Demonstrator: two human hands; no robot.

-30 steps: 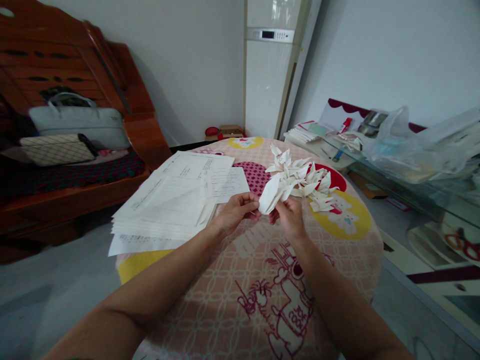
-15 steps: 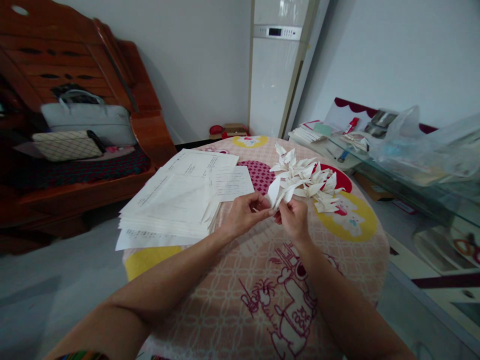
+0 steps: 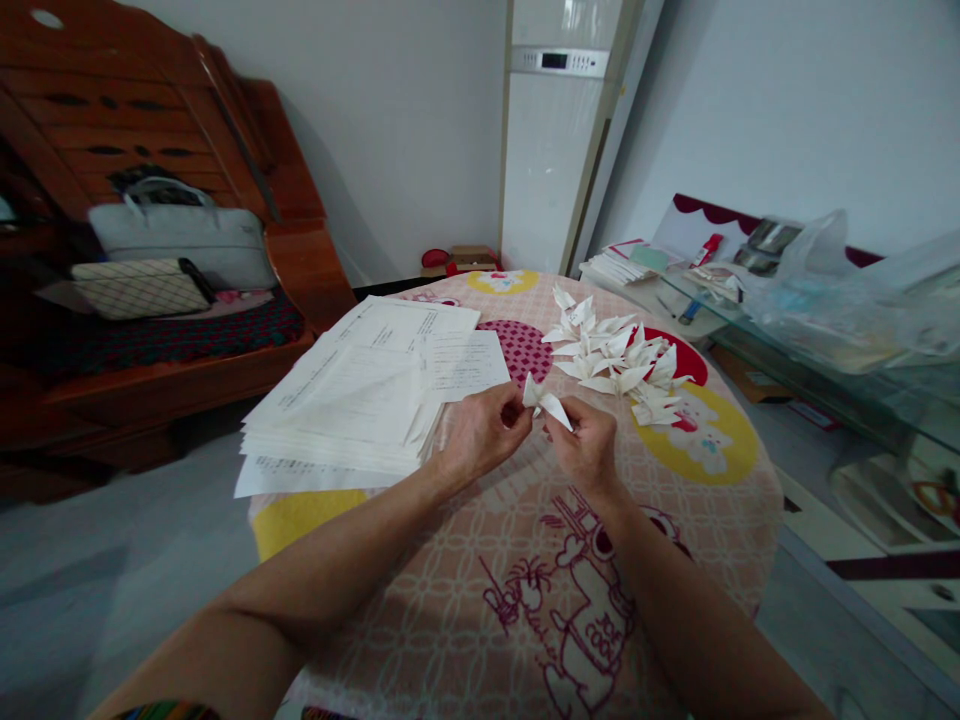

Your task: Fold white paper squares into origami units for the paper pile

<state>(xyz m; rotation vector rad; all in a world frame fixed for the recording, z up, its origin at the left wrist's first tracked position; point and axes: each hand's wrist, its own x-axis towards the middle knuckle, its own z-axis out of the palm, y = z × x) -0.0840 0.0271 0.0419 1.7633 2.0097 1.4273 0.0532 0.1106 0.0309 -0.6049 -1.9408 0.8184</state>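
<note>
Between my hands is a folded white paper piece (image 3: 546, 400) with pointed ends. My left hand (image 3: 487, 425) pinches its left side, fingers closed. The fingers of my right hand (image 3: 586, 440) close on its right side. Just beyond, a cluster of similar folded paper pieces (image 3: 619, 355) lies on the patterned tablecloth (image 3: 465, 590). Left of my hands sits a thick stack of white paper sheets (image 3: 345, 390), with a smaller printed sheet (image 3: 466, 360) on its right edge.
A wooden bench (image 3: 292, 270) with bags stands at the left. At the right, a glass shelf (image 3: 840, 375) holds a clear plastic bag (image 3: 832, 290) and other items. A tall white cabinet-like unit (image 3: 551, 160) stands behind the table.
The paper piece between my hands has turned; its upright point has gone lower and one pointed end now slants down to the right. The view has shifted slightly.
</note>
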